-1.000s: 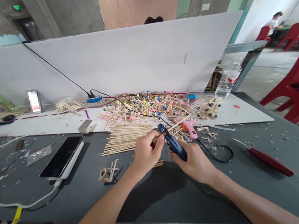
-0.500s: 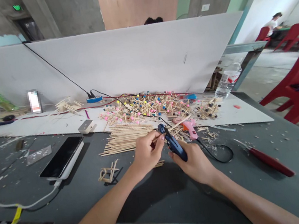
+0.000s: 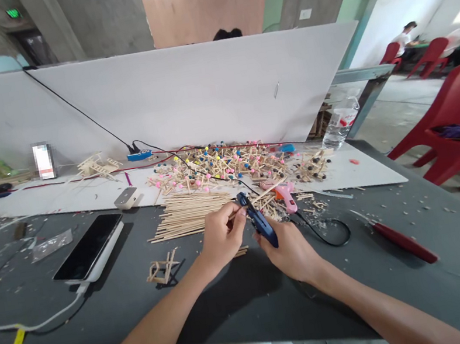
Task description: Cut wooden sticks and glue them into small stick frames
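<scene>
My right hand grips a dark blue glue gun, nozzle pointing up and away from me. My left hand pinches a thin wooden stick with its tip at the gun's nozzle. Both hands hover just above the dark grey table, in front of a bundle of plain wooden sticks. Behind that lies a heap of sticks with coloured bead ends. A pink glue gun lies just past my right hand.
A phone on a white power bank lies at the left with a white cable. A small stick frame sits near my left forearm. Red-handled cutters lie at the right. A white board stands behind; red chairs at right.
The view has shifted slightly, moving everything a little left in the picture. My hands keep the same hold on the stick and the glue gun.
</scene>
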The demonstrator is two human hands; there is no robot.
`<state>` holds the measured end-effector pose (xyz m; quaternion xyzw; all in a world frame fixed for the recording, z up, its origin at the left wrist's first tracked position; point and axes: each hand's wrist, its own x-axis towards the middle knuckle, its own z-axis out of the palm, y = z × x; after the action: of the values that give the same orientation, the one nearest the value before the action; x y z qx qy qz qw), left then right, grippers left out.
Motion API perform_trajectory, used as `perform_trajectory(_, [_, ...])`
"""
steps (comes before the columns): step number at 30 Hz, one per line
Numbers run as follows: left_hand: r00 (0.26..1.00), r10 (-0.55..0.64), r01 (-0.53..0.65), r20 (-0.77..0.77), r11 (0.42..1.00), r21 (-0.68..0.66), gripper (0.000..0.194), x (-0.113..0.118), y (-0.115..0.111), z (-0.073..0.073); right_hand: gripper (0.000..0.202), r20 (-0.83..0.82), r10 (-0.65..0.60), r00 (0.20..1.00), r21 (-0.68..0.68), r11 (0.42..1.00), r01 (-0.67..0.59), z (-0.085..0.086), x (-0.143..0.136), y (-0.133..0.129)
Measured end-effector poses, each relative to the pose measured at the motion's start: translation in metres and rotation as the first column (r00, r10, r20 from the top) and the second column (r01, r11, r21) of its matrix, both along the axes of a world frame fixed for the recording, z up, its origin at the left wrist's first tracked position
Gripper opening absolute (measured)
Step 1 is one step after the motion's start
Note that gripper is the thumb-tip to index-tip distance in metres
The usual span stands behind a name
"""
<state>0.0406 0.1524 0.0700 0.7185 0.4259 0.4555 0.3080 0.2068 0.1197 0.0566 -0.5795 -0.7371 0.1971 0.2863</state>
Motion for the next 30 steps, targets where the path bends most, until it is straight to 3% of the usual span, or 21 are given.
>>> perform_trajectory(11, [0.995, 0.023, -0.014, -0.102, 0.996, 0.084, 0.040, -0.0011, 0.0015, 0.0024, 0.008, -0.018, 0.005, 1.000, -0.004, 1.000, -0.005, 0.0013, 0.0027, 0.0007])
perform_trajectory(20, [0.998, -0.035, 0.035, -0.060, 0.999, 0.009, 0.042, -0.0016, 0.0017, 0.0024, 0.015, -0.101, 0.066, 0.993, 0.025, 0.998, -0.064, 0.0035, 0.0047, 0.0010])
perform_trajectory(30, [0.995, 0.026, -0.011, -0.092, 0.987, 0.162, 0.031, -0.0020, -0.0027, 0.0074, 0.024, -0.142, 0.093, 0.986, 0.060, 0.995, -0.085, 0.0056, 0.0040, -0.0019])
